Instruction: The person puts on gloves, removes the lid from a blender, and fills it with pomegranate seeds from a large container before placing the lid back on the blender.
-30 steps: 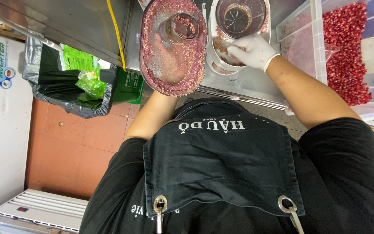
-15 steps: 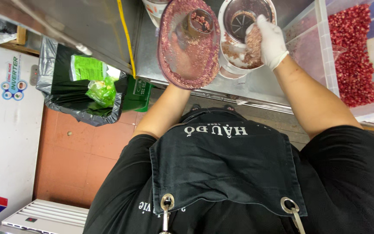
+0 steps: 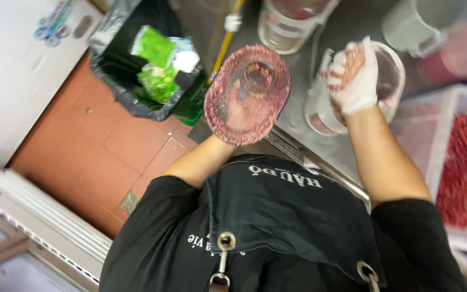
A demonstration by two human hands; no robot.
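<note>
Green packets (image 3: 155, 65) fill a black bin bag (image 3: 120, 92) at ten o'clock, a blurred sign above on the white wall (image 3: 12, 59). The left hand (image 3: 233, 108) grasps a pulp-coated strainer lid (image 3: 247, 94); the gloved right hand (image 3: 352, 75) clenches red pulp above the clear jug (image 3: 390, 81). Since before, the view has swung, the hand lifted. Steel counter (image 3: 298, 108), terracotta floor tiles (image 3: 82, 157).

Even, soft indoor light is seen, without hard shadows. Motion blur is spread throughout, heaviest towards three o'clock and twelve o'clock.
</note>
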